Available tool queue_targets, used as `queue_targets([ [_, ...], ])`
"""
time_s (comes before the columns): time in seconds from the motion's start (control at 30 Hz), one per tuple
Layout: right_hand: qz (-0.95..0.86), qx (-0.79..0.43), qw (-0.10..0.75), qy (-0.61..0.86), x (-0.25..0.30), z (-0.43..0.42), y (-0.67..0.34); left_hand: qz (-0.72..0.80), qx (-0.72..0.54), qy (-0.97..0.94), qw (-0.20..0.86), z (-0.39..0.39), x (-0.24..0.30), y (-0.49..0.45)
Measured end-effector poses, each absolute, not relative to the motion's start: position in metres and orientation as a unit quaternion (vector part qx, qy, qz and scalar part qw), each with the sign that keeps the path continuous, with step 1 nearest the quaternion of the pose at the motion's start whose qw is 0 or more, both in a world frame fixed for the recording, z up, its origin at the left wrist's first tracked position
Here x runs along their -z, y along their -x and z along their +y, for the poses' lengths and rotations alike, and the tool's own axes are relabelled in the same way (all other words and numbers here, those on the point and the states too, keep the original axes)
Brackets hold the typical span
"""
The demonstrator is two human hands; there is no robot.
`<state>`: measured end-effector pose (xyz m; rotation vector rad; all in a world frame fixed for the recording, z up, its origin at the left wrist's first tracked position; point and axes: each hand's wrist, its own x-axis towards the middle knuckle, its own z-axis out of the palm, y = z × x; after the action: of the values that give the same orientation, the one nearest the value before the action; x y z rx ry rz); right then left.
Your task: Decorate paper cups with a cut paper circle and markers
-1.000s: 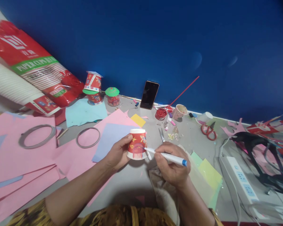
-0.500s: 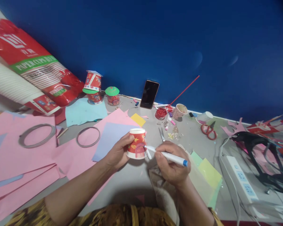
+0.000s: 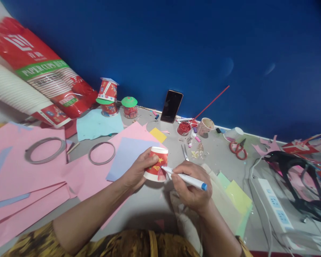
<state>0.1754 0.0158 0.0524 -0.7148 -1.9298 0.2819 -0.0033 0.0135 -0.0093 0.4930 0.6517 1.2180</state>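
At the side of the upturned red paper cup, the fingers of the left hand were wrapped around its wall, thumb across the printed face. The right hand pinched a white marker with a blue end cap, its tip touching the cup's lower wall on the side away from the left hand. The cup sat tilted, low over the grey table; whether its rim touched the surface could not be told. A lavender sheet lay just behind the cup on the left-hand side, a tape ring further out that way, small scissors near it on the marker side, a phone propped well beyond it, and a power strip far off past the right hand. As a judgement, the tilted, thin-walled cup could roll or dent under the squeeze, sending the line astray, and the heel of the right hand could smear wet ink. The mark under the tip was too small to read, the cup's far side was hidden, and a whitish crumpled thing below the right hand was mostly covered.
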Motion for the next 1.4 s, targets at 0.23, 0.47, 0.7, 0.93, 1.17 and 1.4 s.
queue_targets([
  [0.23, -0.804, -0.128, 0.501, 0.293, -0.0534, 0.0152, -0.175, 0.311, -0.558, -0.234, 0.733, 0.0135, 0.0092, 0.0027],
  [0.47, -0.795, -0.116, 0.51, 0.309, -0.0535, 0.0143, -0.1764, 0.309, -0.559, -0.236, 0.732, 0.0143, 0.0095, 0.0029],
  [0.7, -0.801, -0.124, 0.5, 0.306, -0.0528, 0.0163, -0.1751, 0.319, -0.556, -0.237, 0.73, 0.0143, 0.0076, 0.0024],
  [0.93, -0.808, -0.145, 0.489, 0.294, -0.0533, 0.0155, -0.175, 0.321, -0.552, -0.238, 0.731, 0.0145, 0.0051, 0.0018],
  [1.17, -0.808, -0.138, 0.491, 0.295, -0.0516, 0.0157, -0.1751, 0.324, -0.55, -0.238, 0.732, 0.0149, 0.0058, 0.0018],
  [1.4, -0.809, -0.158, 0.484, 0.293, -0.0532, 0.0147, -0.1752, 0.32, -0.546, -0.241, 0.736, 0.0161, 0.0081, 0.0021],
])
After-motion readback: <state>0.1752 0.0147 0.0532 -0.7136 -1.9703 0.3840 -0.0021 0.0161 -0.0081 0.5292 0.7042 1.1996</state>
